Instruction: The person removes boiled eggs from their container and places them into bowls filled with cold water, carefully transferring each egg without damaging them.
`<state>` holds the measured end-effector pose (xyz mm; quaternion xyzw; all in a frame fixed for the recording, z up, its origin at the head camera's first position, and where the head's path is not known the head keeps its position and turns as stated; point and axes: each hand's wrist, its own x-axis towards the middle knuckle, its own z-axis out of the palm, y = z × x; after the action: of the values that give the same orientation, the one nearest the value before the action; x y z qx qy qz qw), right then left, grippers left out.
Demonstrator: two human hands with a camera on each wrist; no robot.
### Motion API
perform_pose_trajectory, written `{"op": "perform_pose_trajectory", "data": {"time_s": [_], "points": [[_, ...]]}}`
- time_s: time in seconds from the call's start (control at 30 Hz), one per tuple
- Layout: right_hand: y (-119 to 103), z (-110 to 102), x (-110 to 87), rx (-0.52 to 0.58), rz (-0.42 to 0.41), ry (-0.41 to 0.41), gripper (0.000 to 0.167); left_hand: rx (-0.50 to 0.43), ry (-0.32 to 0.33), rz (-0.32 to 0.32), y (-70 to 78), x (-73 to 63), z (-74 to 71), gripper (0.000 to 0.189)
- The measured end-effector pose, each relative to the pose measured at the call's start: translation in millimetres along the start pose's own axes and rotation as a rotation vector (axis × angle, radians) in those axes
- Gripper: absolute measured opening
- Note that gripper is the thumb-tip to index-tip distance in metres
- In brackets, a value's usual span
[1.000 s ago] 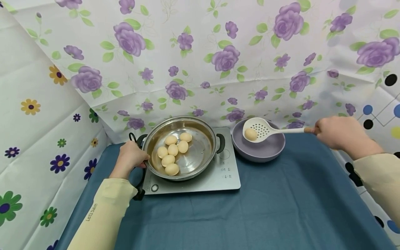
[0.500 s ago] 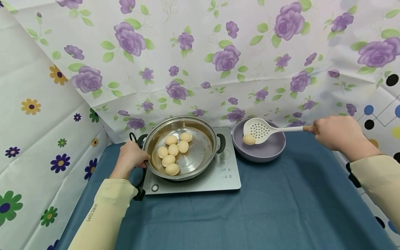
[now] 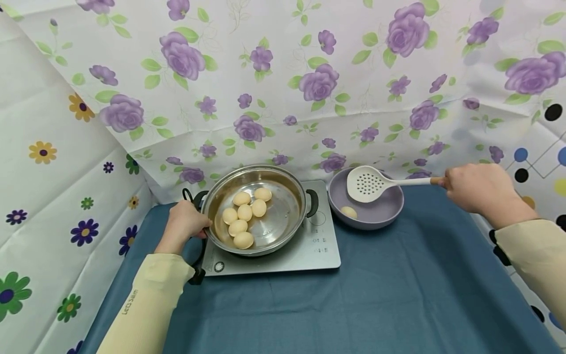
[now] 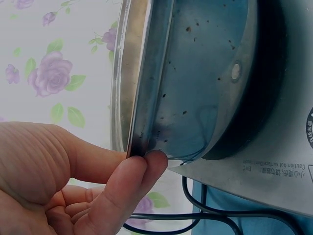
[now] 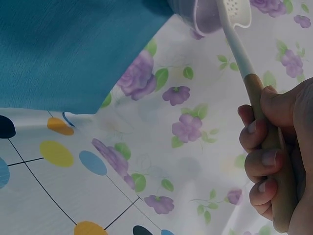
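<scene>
My left hand pinches the rim of a wide steel pot at its left side; the left wrist view shows thumb and fingertips on the rim. Several pale eggs lie grouped in the pot's left half. Out to the right, my right hand grips the wooden handle of a white slotted spoon. The spoon's perforated head, bare of any egg, is over a purple bowl. One egg sits inside that bowl, near its front left wall.
Under the pot is a silver induction cooker with a dark cord at its left. A blue cloth covers the table. Flowered sheets rise behind and at the sides. The pot's right black handle points toward the bowl.
The egg has rolled off the slotted spoon's front edge into the purple bowl. The spoon has tilted and shifted slightly right. My left hand and the pot have stayed put.
</scene>
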<state>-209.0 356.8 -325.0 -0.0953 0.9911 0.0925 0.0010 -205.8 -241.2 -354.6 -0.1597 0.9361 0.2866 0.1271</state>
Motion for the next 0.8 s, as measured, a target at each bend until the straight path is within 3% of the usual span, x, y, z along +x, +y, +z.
{"op": "perform_pose_trajectory", "data": {"time_s": [0.53,0.8], "points": [[6,-7,-2.2,0.035,0.025,-0.034,0.028,0.002,0.001,-0.001,0.7,-2.7,-0.5,0.022],[-1,-19,-3.2,0.155,0.065,-0.081,0.039,-0.005,0.002,0.002,1.2,-2.3,-0.1,0.021]]}}
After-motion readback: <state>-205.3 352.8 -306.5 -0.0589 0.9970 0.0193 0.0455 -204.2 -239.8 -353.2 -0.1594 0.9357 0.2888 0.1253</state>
